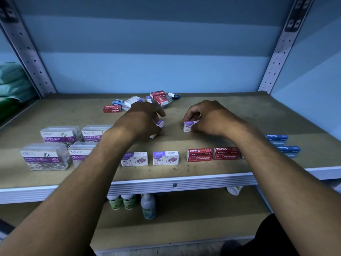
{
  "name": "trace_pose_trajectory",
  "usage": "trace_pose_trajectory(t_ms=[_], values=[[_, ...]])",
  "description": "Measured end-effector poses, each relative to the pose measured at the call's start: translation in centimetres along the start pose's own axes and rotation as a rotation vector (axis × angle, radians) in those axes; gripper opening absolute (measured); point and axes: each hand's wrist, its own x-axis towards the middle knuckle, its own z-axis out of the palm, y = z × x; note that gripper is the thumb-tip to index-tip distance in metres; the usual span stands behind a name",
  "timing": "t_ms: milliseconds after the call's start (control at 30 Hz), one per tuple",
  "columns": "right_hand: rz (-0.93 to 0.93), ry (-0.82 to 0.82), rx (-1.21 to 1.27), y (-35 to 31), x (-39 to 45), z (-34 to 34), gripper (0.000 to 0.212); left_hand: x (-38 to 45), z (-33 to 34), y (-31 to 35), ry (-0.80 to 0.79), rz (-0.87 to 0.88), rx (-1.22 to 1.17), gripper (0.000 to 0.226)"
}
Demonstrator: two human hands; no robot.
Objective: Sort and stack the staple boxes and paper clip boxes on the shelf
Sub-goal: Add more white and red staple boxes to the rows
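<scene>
Both your hands are over the shelf board (212, 174), each on a white-and-purple staple box. Your right hand (208, 118) pinches one box (189, 125) between curled fingers above and thumb below; it sits on the board, label toward you, long axis running roughly 9 to 3 o'clock. Your left hand (142, 120) has its fingers curled round a second box (159, 124), tipped up and mostly hidden; what lies under the palm I cannot tell.

Sorted row at 6 o'clock from your hands: two white-purple staple boxes (134, 158) (165, 158), then the red staple boxes (199, 154) toward 4 o'clock, the blue ones (276, 138) further at 3. The clear paper clip boxes (45, 157) sit at 8 o'clock. The unsorted pile (160, 97) is at 12.

Judgement: the matching row lies straight toward you at 6 o'clock, its long axes parallel to the right-hand box. The left hand is nearer it; its box needs levelling first.
</scene>
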Motion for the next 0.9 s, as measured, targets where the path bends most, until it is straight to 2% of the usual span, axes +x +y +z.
trace_pose_trajectory(t_ms=[133,267,333,467,633,900], values=[[0.004,-0.003,0.0,0.0,-0.1,-0.1,0.025,0.2,-0.6,0.3,-0.059,0.001,-0.061,0.041],[0.005,-0.017,0.003,0.0,-0.2,-0.2,0.024,-0.3,-1.7,0.1,-0.257,0.074,-0.083,0.044],[0.002,-0.017,0.001,0.0,-0.2,-0.3,0.024,-0.5,-1.8,0.0,-0.299,0.11,-0.081,0.045],[-0.002,-0.01,-0.005,-0.1,-0.3,-0.3,0.023,-0.5,-1.7,-0.1,-0.319,0.148,-0.001,0.04],[0.002,-0.009,0.0,0.0,-0.4,-0.4,0.023,-0.4,-2.0,-0.2,-0.311,0.101,-0.009,0.038],[0.01,-0.025,0.008,-0.1,-0.7,-0.6,0.023,0.1,-1.7,-0.9,-0.187,0.051,-0.019,0.015]])
